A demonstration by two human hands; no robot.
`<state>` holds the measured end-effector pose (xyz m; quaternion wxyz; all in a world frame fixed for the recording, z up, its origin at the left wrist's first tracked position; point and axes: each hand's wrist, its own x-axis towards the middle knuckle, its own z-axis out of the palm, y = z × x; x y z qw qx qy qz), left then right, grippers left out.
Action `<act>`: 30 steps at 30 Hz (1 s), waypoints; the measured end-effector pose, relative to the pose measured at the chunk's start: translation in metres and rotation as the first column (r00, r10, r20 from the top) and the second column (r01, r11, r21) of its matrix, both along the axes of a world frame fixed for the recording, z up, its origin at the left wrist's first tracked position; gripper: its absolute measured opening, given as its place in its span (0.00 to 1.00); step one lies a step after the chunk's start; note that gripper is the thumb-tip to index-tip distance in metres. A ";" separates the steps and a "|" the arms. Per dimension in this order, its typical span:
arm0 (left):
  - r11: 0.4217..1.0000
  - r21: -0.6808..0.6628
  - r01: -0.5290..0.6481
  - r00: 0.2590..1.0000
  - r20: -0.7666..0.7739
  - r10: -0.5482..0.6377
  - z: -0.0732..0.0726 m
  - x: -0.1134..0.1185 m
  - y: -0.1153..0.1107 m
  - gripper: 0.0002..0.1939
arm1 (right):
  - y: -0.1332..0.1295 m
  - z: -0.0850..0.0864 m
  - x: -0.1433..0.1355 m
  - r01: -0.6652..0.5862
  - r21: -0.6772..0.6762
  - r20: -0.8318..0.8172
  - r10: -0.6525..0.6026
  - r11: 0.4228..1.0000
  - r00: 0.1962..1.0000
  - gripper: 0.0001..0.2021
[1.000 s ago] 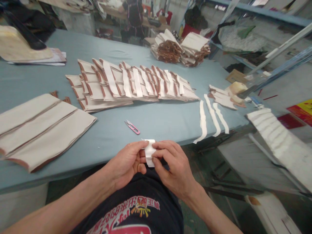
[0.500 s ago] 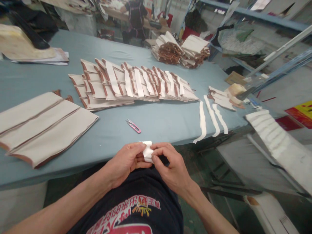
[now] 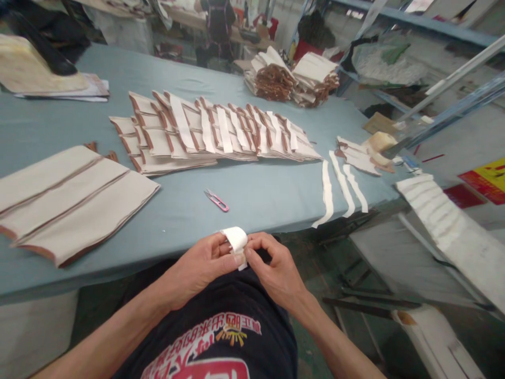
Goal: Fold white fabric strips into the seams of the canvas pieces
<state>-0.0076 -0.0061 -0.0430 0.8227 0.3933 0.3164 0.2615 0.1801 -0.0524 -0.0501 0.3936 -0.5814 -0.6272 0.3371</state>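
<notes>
A short white fabric strip (image 3: 235, 238) is curled over between my two hands, just off the table's front edge. My left hand (image 3: 209, 258) grips it with the thumb in front and the fingers behind. At its right side, the thumb and forefinger of my right hand (image 3: 272, 263) pinch the strip. Pink thread snips (image 3: 216, 200) lie on the blue-covered table (image 3: 268, 192) beyond my hands. Three white strips, one of them a wavy strip (image 3: 327, 195), lie to the right and reach the table edge.
Overlapping beige fabric panels (image 3: 185, 131) with brown edges and white strips on top run across the table. A larger beige panel (image 3: 79, 195) lies at left. Folded stacks (image 3: 276, 73) stand at the back. A person (image 3: 220, 26) is in the background; a metal rack (image 3: 453, 105) stands right.
The white strip was held flatter; now it bends up in a curl. My left thumb has moved down and right along it. The view has shifted slightly.
</notes>
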 end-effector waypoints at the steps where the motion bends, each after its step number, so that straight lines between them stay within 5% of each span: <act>1: 1.000 -0.006 0.004 1.000 0.009 -0.004 -0.002 -0.001 0.000 0.30 | 0.000 -0.001 0.000 0.004 -0.002 0.002 -0.004 1.000 1.000 0.09; 7: 0.991 -0.135 -0.023 0.995 0.093 0.036 -0.009 -0.001 -0.002 0.28 | -0.003 -0.002 -0.004 0.016 -0.009 0.042 -0.016 1.000 0.999 0.08; 18: 0.996 0.080 0.045 0.995 -0.093 -0.037 -0.008 -0.001 -0.008 0.26 | 0.001 0.007 0.003 0.077 -0.043 -0.033 -0.078 0.996 0.996 0.11; 24: 0.961 0.163 0.224 0.954 -0.239 -0.181 -0.015 -0.005 -0.015 0.20 | 0.028 0.023 0.025 0.147 -0.124 -0.115 -0.161 0.981 0.980 0.15; 30: 0.962 0.215 0.168 0.949 -0.301 -0.098 -0.013 -0.003 -0.025 0.15 | 0.064 0.021 0.033 0.034 -0.295 -0.371 -0.148 0.955 0.917 0.24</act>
